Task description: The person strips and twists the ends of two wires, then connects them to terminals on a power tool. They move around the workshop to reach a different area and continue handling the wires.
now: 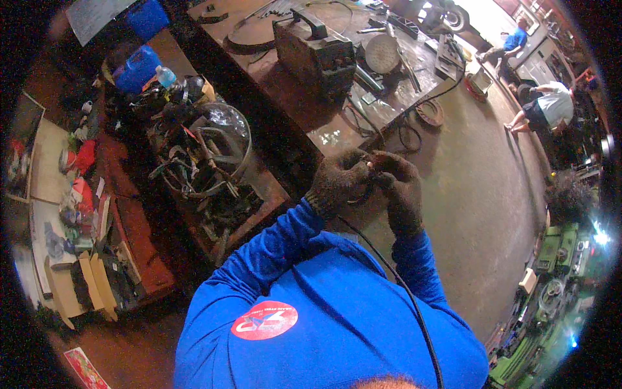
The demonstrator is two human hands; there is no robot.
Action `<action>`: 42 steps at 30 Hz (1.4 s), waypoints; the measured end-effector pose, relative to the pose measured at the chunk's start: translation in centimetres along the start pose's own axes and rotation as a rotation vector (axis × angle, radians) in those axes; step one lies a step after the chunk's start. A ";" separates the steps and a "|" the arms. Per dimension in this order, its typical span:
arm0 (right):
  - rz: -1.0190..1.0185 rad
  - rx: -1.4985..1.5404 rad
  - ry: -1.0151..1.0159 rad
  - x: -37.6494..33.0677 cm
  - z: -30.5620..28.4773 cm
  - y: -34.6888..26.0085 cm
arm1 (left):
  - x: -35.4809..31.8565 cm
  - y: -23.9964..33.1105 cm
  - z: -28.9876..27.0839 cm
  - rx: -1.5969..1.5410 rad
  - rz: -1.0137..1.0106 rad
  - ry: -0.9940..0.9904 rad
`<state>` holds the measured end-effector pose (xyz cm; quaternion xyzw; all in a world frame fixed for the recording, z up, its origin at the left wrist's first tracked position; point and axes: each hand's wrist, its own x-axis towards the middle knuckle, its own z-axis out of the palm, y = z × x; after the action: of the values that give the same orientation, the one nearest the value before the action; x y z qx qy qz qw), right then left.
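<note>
1. Workbench (pixel 304 110) — long metal top, rusty; your landmark. Dark boxy machine w/ carry handle (pixel 315 52) sits mid-bench; round grey disc (pixel 382 53) just beside it, far side.
2. Junk-filled tray (pixel 207 162) — left of bench: wire hoops, scrap, metal bucket. Blue jug (pixel 138 68) further left.
3. Green machine tools (pixel 551 272) — well right of bench, across the concrete floor.
4. Black cable (pixel 402 285) — runs from your shoulder up to your hands, just off the bench's near end.
5. Left hand (pixel 339 181), dark knit glove — fingers curled shut, pinching the cable end.
6. Right hand (pixel 402 191), same glove — closed, fingertips touching the left; both hands together on the cable end.

Step, by my read: you're working the cable tip, bare or fit it. Small pale bit at fingertips, can't tell what. Next calls for steady pinch, fine finger control.
</note>
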<state>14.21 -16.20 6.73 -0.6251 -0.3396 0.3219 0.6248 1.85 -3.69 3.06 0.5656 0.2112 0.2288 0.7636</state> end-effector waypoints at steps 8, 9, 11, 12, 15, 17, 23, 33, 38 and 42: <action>0.126 -0.132 0.082 1.2 -0.8 -0.9 | -0.4 -0.3 -0.2 -0.063 0.034 -0.118; 0.135 -0.113 0.124 1.2 -0.6 -1.0 | -0.4 -0.3 -0.5 -0.097 0.023 -0.145; 0.151 -0.001 0.136 1.2 -0.3 -0.5 | -0.3 -0.6 -0.7 -0.158 0.009 -0.156; 0.159 0.056 0.143 1.1 -0.1 -0.3 | -0.3 -0.7 -0.7 -0.186 0.004 -0.140; 0.154 0.051 0.153 1.1 0.1 -0.2 | -0.4 -0.8 -0.5 -0.200 0.031 -0.097; 0.090 0.040 0.119 1.2 0.3 -0.2 | 0.0 -1.9 -0.2 -0.144 0.132 -0.065; -0.031 -0.080 0.134 0.9 0.7 0.0 | 0.3 -3.1 0.3 -0.171 0.117 -0.007; 0.019 0.052 0.215 1.0 1.0 1.0 | 1.1 -4.0 0.2 -0.344 0.034 -0.150; 0.003 0.114 0.248 0.5 1.2 1.4 | 0.5 -3.7 0.5 -0.525 -0.163 -0.093; 0.081 0.149 0.282 0.2 1.5 1.0 | 0.7 -4.3 0.4 -0.232 -0.027 -0.013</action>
<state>13.10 -15.22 5.74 -0.6293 -0.1981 0.2802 0.6973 3.12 -4.72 -1.05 0.4720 0.1861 0.2378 0.8283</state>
